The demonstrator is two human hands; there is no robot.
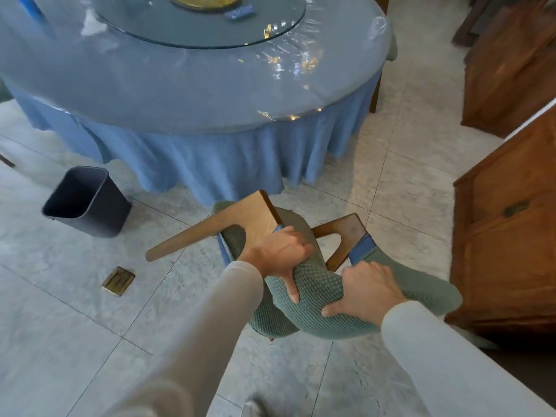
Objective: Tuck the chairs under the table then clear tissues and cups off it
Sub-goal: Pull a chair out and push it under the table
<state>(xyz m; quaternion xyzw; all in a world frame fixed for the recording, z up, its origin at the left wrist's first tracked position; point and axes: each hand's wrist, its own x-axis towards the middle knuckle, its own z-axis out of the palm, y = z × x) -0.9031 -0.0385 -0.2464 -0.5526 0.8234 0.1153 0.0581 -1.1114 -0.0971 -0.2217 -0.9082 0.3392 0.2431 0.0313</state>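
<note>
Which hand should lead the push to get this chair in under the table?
Right hand, probably: it grips the near end of the chair, farthest from the table, so it can push. The left hand grips closer in and steers.

Pale marble floor tiles (75,326); wooden cabinets (508,254) right; grey bin (109,213) left.

Chair (319,290): textured knit cloth, smooth wooden arms.

Dining rm: round table (168,94) w/ glass turntable (198,28), wood cabinets (508,245).
</note>
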